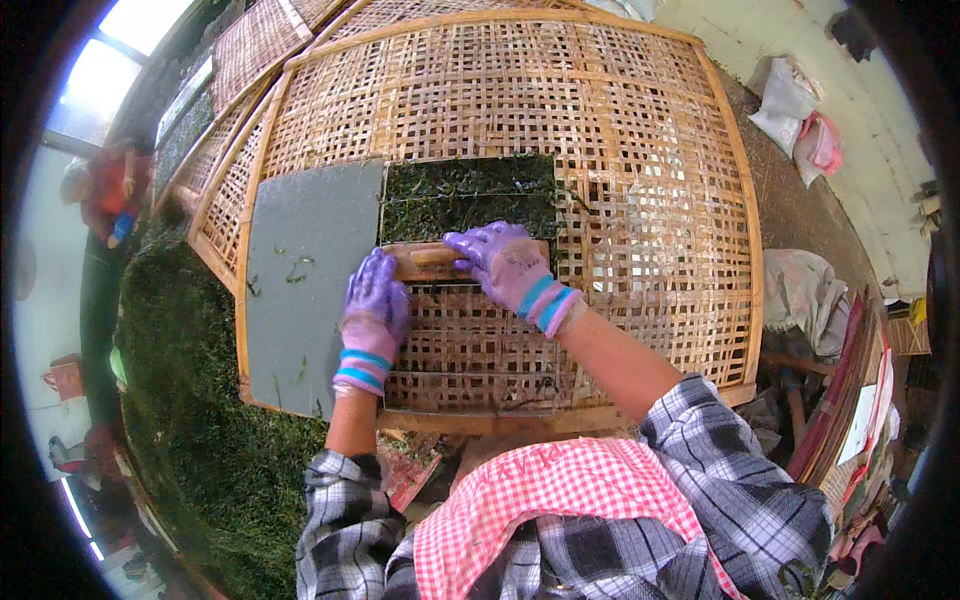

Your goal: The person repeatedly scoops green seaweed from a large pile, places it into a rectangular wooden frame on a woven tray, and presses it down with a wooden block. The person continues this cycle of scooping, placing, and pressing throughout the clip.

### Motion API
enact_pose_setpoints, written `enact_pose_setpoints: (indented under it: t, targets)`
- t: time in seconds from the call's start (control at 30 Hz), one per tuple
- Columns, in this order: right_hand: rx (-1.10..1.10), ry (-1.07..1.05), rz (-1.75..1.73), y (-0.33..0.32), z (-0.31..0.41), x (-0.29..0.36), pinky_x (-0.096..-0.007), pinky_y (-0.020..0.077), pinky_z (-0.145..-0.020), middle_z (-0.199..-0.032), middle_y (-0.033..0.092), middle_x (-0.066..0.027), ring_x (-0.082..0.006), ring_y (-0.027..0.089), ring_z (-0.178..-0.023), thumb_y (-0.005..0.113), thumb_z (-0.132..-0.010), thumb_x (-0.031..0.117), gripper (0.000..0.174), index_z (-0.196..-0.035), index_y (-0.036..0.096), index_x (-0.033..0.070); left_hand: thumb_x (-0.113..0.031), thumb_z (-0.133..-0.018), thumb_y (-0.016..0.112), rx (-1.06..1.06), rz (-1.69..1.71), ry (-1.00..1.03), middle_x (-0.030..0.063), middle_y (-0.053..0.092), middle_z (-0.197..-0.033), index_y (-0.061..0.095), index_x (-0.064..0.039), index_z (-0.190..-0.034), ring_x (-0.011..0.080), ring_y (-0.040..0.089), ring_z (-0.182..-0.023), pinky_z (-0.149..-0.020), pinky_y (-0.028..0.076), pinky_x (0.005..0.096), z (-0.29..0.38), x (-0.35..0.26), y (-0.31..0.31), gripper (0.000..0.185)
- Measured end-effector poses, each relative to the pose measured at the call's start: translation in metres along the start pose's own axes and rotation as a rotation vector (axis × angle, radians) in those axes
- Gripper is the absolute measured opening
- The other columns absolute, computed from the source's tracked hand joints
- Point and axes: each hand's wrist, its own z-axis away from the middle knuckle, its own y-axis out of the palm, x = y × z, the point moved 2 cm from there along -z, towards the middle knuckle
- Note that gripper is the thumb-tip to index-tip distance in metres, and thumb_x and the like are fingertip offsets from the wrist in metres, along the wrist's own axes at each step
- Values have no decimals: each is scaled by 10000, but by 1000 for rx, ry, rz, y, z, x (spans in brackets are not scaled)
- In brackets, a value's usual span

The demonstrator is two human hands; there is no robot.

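Note:
A wooden bar (424, 261) lies crosswise along the near edge of a flat rectangle of dark green leafy strands (469, 196). My right hand (499, 262), in a purple-coated glove, grips the bar from above near its right part. At the bar's left end is my left hand (373, 300), gloved alike; its fingers touch there, but their hold is partly hidden. Thin straight lines, perhaps a thin wire or clear frame, cross the green rectangle and continue nearer me over the woven bamboo rack (645, 187). A grey flat board (315, 225) with a few green scraps lies left of the bar.
A large heap of green strands (187, 420) fills the left side. More bamboo racks (255, 52) lie beyond at upper left. Another person (112, 187) is at far left. White sacks (787, 105) and a draped grey sack (806, 300) stand at right, near stacked sheets (832, 397).

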Motion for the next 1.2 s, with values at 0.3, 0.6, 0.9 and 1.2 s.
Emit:
enact_pose_setpoints:
  t: [0.3, 0.6, 0.9, 1.2]
  targets:
    - [-26, 80, -251, -19, -2, -5, -371, 484, -922, -1107, 673, -82, -259, 620, -1013, 700, -835, 260, 356, -1170, 655, 147, -225, -935, 521, 125, -189, -15, 198, 453, -1414, 530, -29, -1315, 354, 402, -1327, -1136, 272, 436, -1, -6, 15, 428]
    - [-51, 157, -977, -65, 32, 66, -274, 526, -847, -1039, 708, -71, -111, 641, -934, 637, -931, 199, 256, -1124, 668, 34, -6, -943, 493, -411, 396, -420, 87, 571, -1326, 503, -28, -1354, 161, 539, -1176, -1030, 395, 300, 119, 91, -96, 412]
    - [592, -225, -527, 67, 96, 260, -420, 499, -883, -1138, 657, -138, -329, 633, -1017, 515, -948, 395, 380, -1188, 636, 126, -240, -891, 627, -305, -382, -1045, 192, 610, -1246, 485, -29, -1356, 325, 591, -1150, -977, 454, 417, 454, 247, -169, 530]
    - [683, -262, -572, 141, 104, 397, -419, 492, -894, -1090, 665, -162, -335, 623, -1022, 561, -929, 333, 322, -1154, 646, 119, -116, -889, 675, -758, 721, -937, -70, 586, -789, 661, -42, -955, 44, 469, -678, -614, 394, 213, 490, 248, -258, 100]
